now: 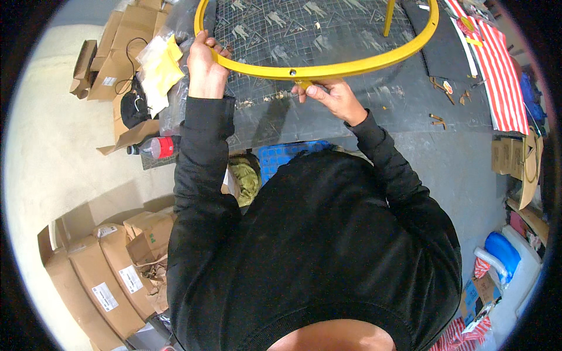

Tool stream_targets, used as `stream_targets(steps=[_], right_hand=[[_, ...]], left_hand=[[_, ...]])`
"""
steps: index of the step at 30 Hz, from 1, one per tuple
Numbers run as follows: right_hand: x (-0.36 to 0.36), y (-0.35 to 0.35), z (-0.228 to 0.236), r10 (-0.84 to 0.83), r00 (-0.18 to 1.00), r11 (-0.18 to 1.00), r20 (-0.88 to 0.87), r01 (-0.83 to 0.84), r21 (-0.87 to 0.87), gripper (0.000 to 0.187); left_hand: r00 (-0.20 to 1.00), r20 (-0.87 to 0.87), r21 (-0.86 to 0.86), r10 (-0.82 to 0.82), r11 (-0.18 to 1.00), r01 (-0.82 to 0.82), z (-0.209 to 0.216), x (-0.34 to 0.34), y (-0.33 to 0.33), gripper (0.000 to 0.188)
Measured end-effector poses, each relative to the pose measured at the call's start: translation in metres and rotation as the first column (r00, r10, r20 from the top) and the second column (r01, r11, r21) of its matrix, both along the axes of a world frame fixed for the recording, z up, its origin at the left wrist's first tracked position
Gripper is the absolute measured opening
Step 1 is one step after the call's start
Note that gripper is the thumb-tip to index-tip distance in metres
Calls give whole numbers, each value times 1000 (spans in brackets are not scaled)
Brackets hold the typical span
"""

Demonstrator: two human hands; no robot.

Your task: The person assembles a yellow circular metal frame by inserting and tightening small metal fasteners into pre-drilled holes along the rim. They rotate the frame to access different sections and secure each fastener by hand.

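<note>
A large yellow ring frame (366, 66), perhaps metal, is held over the dark work surface, its far side cut off by the upper edge. A small hole shows in its near rim. My left hand (207, 65) is closed around the ring at its left side. Under the near rim, my right hand (336, 100) pinches a short yellow piece (304, 84) between thumb and fingers. Whether that piece is fixed to the ring I cannot tell. A yellow bar (389, 19) stands out from the ring's far right part.
Brown bolt-like pieces (437, 120) lie on the dark mat (374, 99) at the right, near red-and-white striped sheeting (502, 76). Left of the mat are a bottle with a red label (158, 147), yellow paper (161, 70) and cardboard boxes (132, 35). More cartons (96, 281) stand lower left.
</note>
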State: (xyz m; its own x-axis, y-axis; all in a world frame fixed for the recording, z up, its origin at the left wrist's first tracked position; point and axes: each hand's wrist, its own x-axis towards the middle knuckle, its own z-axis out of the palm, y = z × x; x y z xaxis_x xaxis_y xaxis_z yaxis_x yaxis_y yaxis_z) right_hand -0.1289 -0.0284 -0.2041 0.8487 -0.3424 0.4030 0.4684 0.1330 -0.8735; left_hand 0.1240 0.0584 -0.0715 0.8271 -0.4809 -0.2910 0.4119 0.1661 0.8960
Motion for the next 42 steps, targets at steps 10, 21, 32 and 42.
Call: stream_targets(steps=[10, 21, 32, 42], right_hand=[[6, 0, 8, -266, 946, 954, -187, 230, -195, 43], [-7, -1, -19, -377, 874, 926, -307, 362, -108, 43], [-31, 8, 10, -281, 958, 959, -55, 278, -55, 42], [-31, 22, 59, -327, 913, 945, -245, 313, -92, 86]], left_hand=[[994, 46, -59, 99, 994, -96, 6, 14, -15, 17], [968, 84, -106, 238, 968, -229, 6, -37, -32, 23], [964, 86, -172, 251, 957, -234, -21, -72, -25, 11], [950, 102, -191, 297, 943, -274, -33, -64, -2, 6]])
